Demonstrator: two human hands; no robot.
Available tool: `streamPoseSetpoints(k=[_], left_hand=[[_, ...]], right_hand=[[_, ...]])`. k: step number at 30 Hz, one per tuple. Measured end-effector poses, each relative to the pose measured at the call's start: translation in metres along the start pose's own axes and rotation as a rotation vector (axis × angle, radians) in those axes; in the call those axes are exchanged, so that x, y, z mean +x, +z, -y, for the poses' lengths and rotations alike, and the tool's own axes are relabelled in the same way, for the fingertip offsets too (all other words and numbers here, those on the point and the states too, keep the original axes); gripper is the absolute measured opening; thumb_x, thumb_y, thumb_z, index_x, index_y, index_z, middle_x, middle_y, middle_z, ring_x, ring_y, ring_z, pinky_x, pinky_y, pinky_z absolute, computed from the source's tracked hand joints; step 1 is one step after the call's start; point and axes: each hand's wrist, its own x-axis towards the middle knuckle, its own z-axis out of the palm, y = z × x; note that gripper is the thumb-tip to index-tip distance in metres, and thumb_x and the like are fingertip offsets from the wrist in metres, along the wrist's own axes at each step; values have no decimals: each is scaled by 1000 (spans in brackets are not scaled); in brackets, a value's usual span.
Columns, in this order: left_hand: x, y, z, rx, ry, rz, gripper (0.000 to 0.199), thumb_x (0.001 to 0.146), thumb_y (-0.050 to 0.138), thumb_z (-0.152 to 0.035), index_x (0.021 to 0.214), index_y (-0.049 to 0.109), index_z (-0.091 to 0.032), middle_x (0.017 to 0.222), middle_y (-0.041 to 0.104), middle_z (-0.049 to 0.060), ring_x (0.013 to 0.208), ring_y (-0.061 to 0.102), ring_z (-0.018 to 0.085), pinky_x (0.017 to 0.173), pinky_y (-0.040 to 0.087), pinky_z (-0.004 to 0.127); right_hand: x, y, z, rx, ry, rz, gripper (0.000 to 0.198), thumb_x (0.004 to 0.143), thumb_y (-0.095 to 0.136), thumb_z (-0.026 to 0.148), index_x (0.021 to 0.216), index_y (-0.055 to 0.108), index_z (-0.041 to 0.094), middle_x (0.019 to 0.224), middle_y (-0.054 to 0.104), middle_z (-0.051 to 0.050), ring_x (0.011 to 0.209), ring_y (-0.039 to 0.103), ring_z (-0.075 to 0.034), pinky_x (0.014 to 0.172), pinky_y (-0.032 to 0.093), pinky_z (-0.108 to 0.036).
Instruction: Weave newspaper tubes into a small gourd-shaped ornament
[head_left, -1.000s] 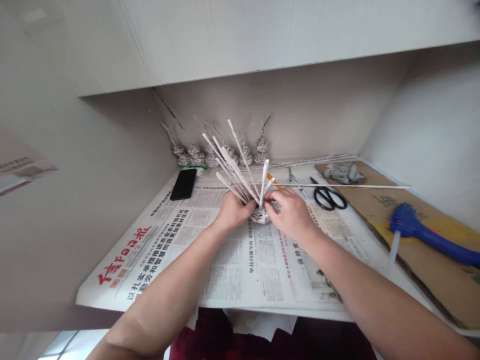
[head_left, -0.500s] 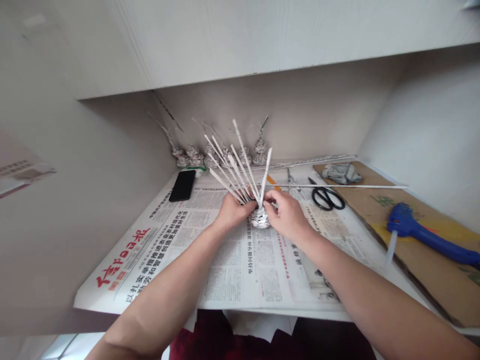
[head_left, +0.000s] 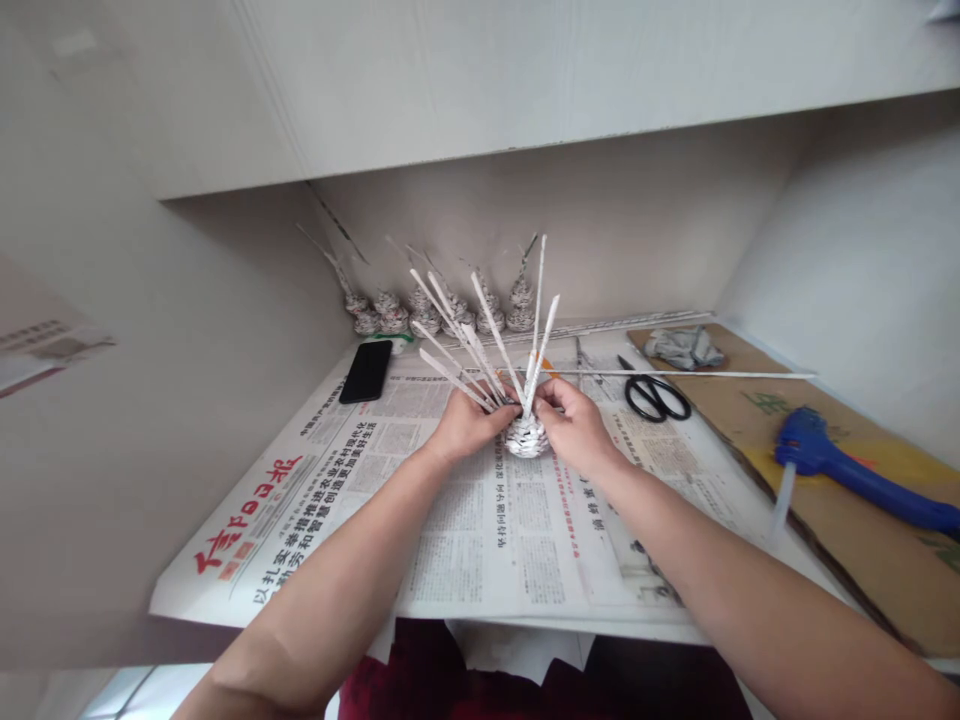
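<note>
Left hand (head_left: pixel 472 422) — curled, holding the woven paper base (head_left: pixel 528 440) by its left side | right hand (head_left: pixel 576 425) — pinched at its right rim | base above the newspaper (head_left: pixel 450 545), between both | I'd press snugly, leaving the paper sticks (head_left: pixel 501 338) unbent

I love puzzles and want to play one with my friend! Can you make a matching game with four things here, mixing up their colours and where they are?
Things:
1. phone
2. glue gun
3. woven paper piece
4. scissors

Where and what colour:
A. between the left hand and the right hand, with pale sticks poking up
B. black, to the right of both hands
C. blue, on the brown cardboard
D. black, to the left of both hands

Right pairs: 1-D, 2-C, 3-A, 4-B
</note>
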Motion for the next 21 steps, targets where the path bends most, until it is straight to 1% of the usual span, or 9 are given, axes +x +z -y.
streamPoseSetpoints(k=[2, 6, 8, 10, 13, 17, 21], left_hand=[[0, -1, 2, 6, 8, 16, 14, 72, 69, -21, 84, 68, -12, 83, 73, 6, 77, 68, 17, 75, 54, 28], [0, -2, 4, 2, -1, 23, 18, 74, 70, -26, 85, 68, -12, 81, 73, 7, 75, 68, 18, 74, 54, 29], [0, -4, 3, -12, 4, 62, 20, 75, 70, -29, 87, 69, -12, 84, 73, 8, 79, 68, 19, 77, 54, 30], [0, -7, 0, -22, 15, 131, 23, 77, 69, -32, 88, 69, -12, 87, 73, 8, 83, 68, 19, 80, 54, 31], [0, -10, -2, -9, 39, 209, 24, 79, 67, -36, 85, 70, -13, 85, 72, 8, 80, 67, 18, 78, 53, 29], [-1, -11, -3, 9, 52, 195, 25, 80, 66, -36, 89, 70, -13, 87, 73, 8, 82, 67, 18, 80, 53, 29], [1, -14, -5, 21, 80, 250, 26, 80, 66, -39, 85, 71, -13, 87, 73, 9, 83, 67, 20, 81, 53, 31]], right_hand=[[3, 0, -3, 88, 25, 34, 15, 76, 59, 36, 78, 59, 20, 69, 63, 1, 62, 57, -15, 60, 45, -27], [6, 0, -4, 178, 74, 77, 18, 71, 63, 36, 77, 59, 20, 70, 63, 1, 63, 57, -14, 61, 45, -27], [6, 1, -4, 213, 110, 80, 20, 69, 65, 37, 74, 58, 20, 68, 62, 1, 62, 56, -14, 61, 45, -27], [5, 2, -3, 237, 131, 76, 20, 67, 66, 37, 72, 57, 20, 65, 60, 3, 59, 53, -13, 58, 43, -26], [4, 2, -1, 241, 131, 76, 20, 66, 67, 36, 70, 57, 20, 63, 57, 4, 57, 51, -12, 55, 40, -25], [3, 0, 2, 236, 123, 84, 21, 65, 68, 37, 70, 56, 20, 64, 57, 4, 57, 50, -12, 56, 39, -25], [2, 0, 3, 240, 82, 120, 22, 67, 68, 38, 71, 56, 20, 63, 55, 4, 57, 49, -12, 56, 37, -25]])
